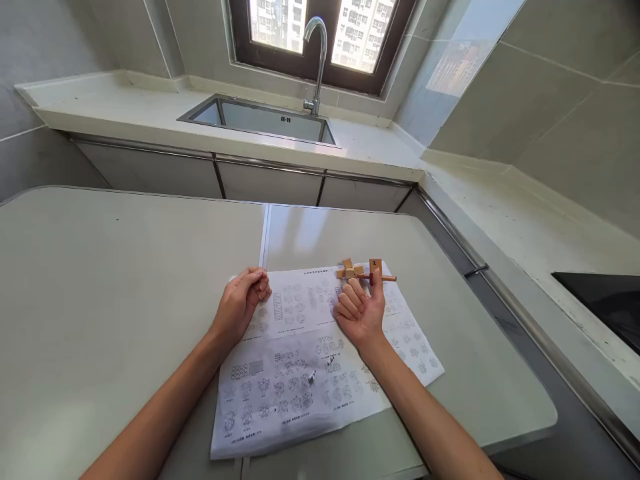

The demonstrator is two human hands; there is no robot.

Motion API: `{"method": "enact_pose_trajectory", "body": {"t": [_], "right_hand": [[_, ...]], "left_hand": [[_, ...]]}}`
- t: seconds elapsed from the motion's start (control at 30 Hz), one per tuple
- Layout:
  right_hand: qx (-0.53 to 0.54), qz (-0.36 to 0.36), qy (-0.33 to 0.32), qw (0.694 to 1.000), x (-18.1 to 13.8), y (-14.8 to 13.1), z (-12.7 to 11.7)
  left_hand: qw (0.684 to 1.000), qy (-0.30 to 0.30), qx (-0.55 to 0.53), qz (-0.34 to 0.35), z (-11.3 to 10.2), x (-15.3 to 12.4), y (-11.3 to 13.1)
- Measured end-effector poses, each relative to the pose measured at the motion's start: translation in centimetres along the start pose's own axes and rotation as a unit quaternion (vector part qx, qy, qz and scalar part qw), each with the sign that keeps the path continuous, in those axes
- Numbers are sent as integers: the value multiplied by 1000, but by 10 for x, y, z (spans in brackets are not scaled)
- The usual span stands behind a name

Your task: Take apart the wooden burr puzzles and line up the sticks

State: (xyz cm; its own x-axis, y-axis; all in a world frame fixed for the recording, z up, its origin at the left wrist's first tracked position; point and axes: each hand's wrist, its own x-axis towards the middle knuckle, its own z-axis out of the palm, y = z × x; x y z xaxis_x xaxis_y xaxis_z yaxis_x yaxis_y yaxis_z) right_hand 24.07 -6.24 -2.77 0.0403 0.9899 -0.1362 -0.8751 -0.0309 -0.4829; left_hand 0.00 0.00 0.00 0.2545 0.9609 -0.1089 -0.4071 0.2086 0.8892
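Steel sink (260, 120) with curved tap (317, 57) below a dark-framed window (320, 40); pale countertop (125, 110); at right edge, a black panel (605, 303), possibly a hob

Both forearms are bare, with no sleeves, and the left hand (243, 301) and right hand (361, 308) ungloved.

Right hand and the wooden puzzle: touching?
Touching. The head view shows the right hand with its thumb pressed against the wooden puzzle, over the instruction sheet; no gap visible.
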Motion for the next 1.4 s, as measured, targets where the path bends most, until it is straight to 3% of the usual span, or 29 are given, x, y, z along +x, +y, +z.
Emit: {"method": "enact_pose_trajectory", "body": {"t": [0.17,0.37,0.6,0.8,0.93,1.17,1.4], "right_hand": [[2,-22,7,1000,2,-1,-6],[34,-33,-30,998,4,-2,-11],[18,-58,-1,998,5,-3,-14],[28,-54,-31,998,7,-4,-16],[16,-52,-10,998,6,-7,-17],[-23,-80,3,997,6,-10,-19],[-105,-100,56,988,6,-11,-2]], "left_hand": [[1000,5,-1,0,0,0,1],[1000,2,-8,3,-2,0,0],[1000,3,1,-1,-6,-2,2],[1000,7,-15,-5,-5,-1,3],[999,9,-31,-6,-7,0,3],[996,23,-90,-19,-10,1,4],[959,95,-265,-19,-16,4,12]]}}
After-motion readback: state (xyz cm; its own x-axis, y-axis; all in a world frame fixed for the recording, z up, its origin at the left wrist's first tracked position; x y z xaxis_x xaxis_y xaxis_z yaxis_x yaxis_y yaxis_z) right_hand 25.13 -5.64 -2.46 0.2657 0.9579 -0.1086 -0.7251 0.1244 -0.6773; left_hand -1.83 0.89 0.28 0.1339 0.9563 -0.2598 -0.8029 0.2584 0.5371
